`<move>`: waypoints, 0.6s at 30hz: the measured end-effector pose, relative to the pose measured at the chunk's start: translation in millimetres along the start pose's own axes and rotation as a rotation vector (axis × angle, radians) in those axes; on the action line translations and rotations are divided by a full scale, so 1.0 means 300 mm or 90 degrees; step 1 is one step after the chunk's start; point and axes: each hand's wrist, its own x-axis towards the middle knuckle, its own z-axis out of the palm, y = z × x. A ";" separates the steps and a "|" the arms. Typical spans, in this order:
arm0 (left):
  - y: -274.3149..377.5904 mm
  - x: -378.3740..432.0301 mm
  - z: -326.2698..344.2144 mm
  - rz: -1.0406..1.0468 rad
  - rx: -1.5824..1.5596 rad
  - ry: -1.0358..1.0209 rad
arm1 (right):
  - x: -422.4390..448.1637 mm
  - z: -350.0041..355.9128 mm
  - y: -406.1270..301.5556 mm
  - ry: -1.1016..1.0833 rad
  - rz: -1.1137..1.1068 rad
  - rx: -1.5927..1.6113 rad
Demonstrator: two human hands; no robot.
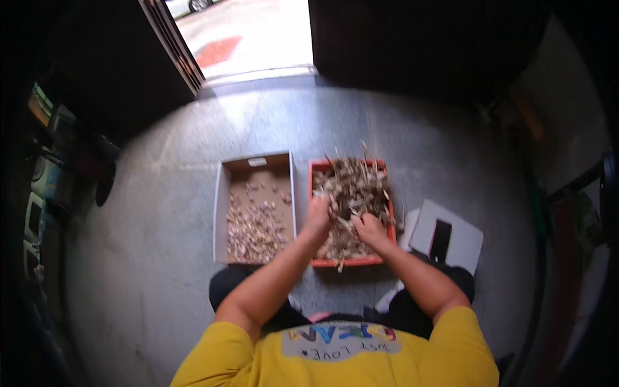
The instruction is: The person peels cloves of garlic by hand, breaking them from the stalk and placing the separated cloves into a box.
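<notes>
Both of my hands are over an orange plastic crate (351, 262) heaped with dried garlic (355, 181), its stems and papery skins tangled together. My left hand (320, 215) is curled at the crate's left side around a piece of garlic, mostly hidden by the fingers. To its right, my right hand (371, 231) pinches a pale, dry garlic piece between thumb and fingers. Blur hides the exact shape of both pieces. Left of the crate stands a shallow cardboard box (219, 213), white outside and brown inside. Loose pinkish garlic cloves (256, 230) cover mostly its nearer part.
A white cardboard piece (449, 234) with a dark slot lies right of the crate on the grey floor (145, 232). My knees flank the containers' near side. Ahead, a bright doorway (256, 43) opens outside. Dim clutter (36, 217) lines the left wall.
</notes>
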 end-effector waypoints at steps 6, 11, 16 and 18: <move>0.069 -0.076 0.038 -0.120 -0.107 -0.075 | -0.012 -0.007 -0.021 -0.098 0.044 0.254; 0.047 -0.082 0.059 -0.128 -0.103 -0.107 | -0.021 -0.023 -0.128 -0.101 0.088 0.520; 0.037 -0.092 0.073 -0.167 -0.101 -0.098 | -0.028 -0.036 -0.140 -0.097 0.104 0.516; 0.043 -0.093 0.066 -0.181 -0.118 -0.107 | -0.033 -0.048 -0.149 -0.099 0.120 0.541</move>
